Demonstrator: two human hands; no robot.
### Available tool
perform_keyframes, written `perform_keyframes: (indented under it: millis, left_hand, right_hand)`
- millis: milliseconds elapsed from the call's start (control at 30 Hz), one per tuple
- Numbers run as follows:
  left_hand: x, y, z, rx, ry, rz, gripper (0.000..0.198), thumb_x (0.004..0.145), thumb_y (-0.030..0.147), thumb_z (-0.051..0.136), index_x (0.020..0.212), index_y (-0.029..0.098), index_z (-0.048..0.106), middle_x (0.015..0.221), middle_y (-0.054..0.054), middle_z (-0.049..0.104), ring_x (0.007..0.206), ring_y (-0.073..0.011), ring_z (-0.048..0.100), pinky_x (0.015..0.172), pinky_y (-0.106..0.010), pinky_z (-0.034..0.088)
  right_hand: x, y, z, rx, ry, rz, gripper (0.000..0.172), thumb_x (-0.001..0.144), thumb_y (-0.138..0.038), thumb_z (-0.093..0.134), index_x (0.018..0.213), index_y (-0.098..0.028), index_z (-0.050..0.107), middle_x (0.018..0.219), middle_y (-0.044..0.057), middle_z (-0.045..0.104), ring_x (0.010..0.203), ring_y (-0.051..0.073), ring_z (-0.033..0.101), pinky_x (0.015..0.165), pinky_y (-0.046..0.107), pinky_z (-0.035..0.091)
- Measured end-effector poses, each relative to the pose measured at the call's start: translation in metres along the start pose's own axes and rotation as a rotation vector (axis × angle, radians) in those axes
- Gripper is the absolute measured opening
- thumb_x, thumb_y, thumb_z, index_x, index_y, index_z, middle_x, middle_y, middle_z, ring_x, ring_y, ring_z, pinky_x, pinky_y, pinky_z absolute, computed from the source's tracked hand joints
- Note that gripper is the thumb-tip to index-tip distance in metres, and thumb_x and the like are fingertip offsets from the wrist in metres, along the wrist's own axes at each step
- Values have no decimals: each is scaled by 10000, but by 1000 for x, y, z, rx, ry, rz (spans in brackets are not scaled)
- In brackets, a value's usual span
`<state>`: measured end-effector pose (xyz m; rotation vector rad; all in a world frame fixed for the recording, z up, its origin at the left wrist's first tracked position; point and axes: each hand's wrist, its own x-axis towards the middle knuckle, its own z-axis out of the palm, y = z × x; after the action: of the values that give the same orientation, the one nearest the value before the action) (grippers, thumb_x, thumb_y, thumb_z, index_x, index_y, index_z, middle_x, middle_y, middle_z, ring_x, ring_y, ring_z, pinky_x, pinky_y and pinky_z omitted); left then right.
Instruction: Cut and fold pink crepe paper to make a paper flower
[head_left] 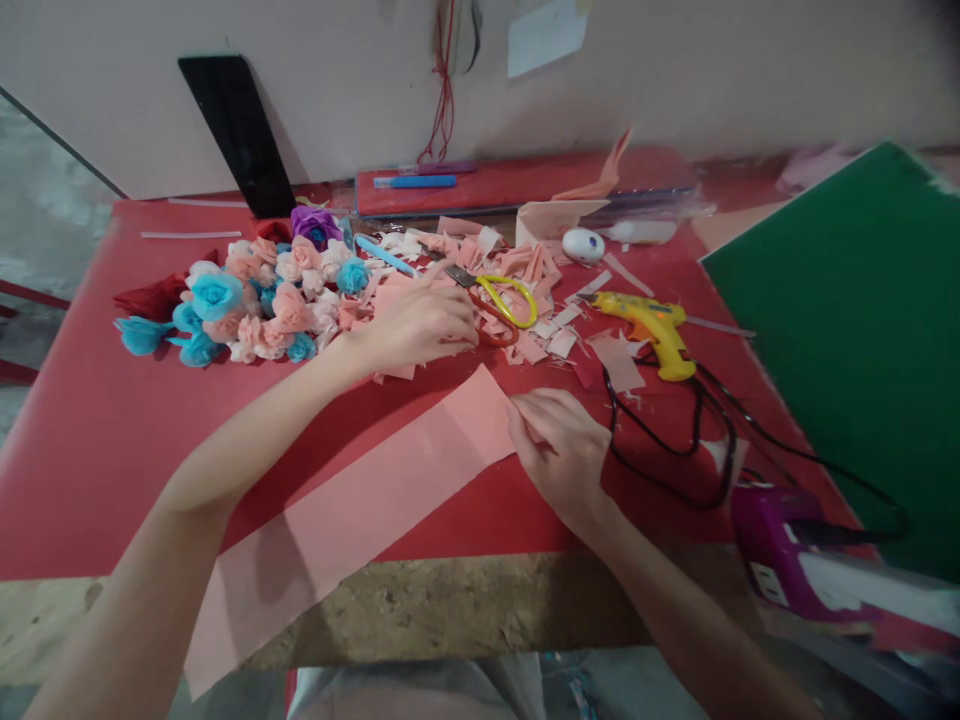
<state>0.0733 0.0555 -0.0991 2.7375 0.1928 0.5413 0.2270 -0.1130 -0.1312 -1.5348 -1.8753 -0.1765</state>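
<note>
Across the tabletop [82, 480], holding the pink strip [360, 505] by its right end with pinched fingers of the right hand [559, 440]. Beyond the strip, hovering beside scissors [460, 276] with half-curled fingers of the left hand [420, 320], grip impossible to tell. Probably positioning; calls next for steadying the strip.

A black phone or tablet [244, 135] leans against a pale wall [352, 90], where red string [446, 100] hangs near a sheet of white paper [547, 38]. Below, a blue pen [416, 182] (a purple one [459, 167] just behind) rests on a red packet [514, 182]; at right, a purple power box [769, 535] sits near a green board [840, 320].
</note>
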Motion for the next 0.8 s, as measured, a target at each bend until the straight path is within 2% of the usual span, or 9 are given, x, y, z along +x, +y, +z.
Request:
perform_keyframes:
  millis: [67,133,233,300,367,500,667,800]
  left_hand:
    - [0,2,0,-84,23,-50,175,859,283,532,898,189,673,915,-35,698,909,-173,603,1063,-481,253]
    - [1,11,2,-197,-34,-21,207,830,321,577,958,182,661,952,-48,691,916,-172,606,1040,-438,306]
    - [2,26,7,-251,-139,27,175,860,281,537,840,184,681,841,-28,694,858,-148,621,1015,-389,345]
    - [2,33,9,-225,-147,31,209,878,242,506,784,182,682,796,-23,689,833,-139,623,1009,-377,356]
    - [2,36,9,-183,-141,39,204,875,233,509,780,179,682,785,-25,687,824,-141,621,1039,-398,325]
    - [2,31,3,-125,-147,70,209,876,235,504,773,191,681,766,-14,681,820,-140,621,1114,-459,188]
    - [-2,22,-12,-115,-96,39,202,868,251,515,758,196,676,766,-1,682,848,-142,620,1136,-464,120]
    - [-8,19,-19,-109,-67,-11,204,866,268,519,754,196,673,782,-4,681,852,-142,619,1142,-466,102]
  right_hand:
    - [0,0,0,1,5,-1,140,817,-114,507,759,-160,627,693,44,688,699,179,615,635,269,483]
    - [1,0,0,1,10,-3,141,821,-119,507,752,-157,624,680,45,685,679,173,609,623,265,479]
    - [4,-2,-1,-8,14,-2,133,826,-145,515,744,-156,620,644,42,674,643,168,596,588,257,464]
    - [5,-3,-2,-34,3,-11,131,828,-172,525,734,-159,616,625,37,664,634,166,590,571,253,451]
    - [6,-4,-2,-60,-12,-32,144,832,-170,523,719,-160,613,608,30,655,622,159,584,562,244,441]
    - [5,-4,-2,-74,-17,-67,144,824,-120,517,738,-138,631,562,24,631,596,148,570,543,235,418]
    - [4,3,-7,-47,-18,-70,131,804,-109,529,729,-138,632,536,21,608,531,130,537,508,236,393]
    - [6,4,-13,54,-20,-5,150,820,-149,516,696,-166,599,539,11,586,508,119,525,511,237,414]
